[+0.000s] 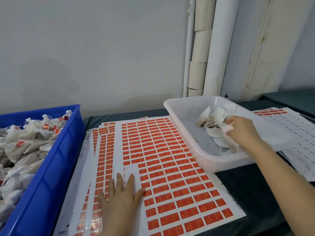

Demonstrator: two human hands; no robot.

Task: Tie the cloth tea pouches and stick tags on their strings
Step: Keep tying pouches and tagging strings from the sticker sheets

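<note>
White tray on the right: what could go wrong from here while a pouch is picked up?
1. Loose strings lie beside the pouches in the white tray; the pouch the right hand grips may drag others out.
2. Tea crumbs on the tray floor suggest the untied pouches leak; tilting one may spill more.

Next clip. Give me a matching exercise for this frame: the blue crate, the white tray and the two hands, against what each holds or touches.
Things
1. blue crate
2. white tray
3. left hand
4. right hand

States
A. lies flat on the sticker sheet
B. holds tagged pouches
C. grips an untagged pouch
D. holds untagged pouches

Pairs: 1-B, 2-D, 3-A, 4-C
</note>
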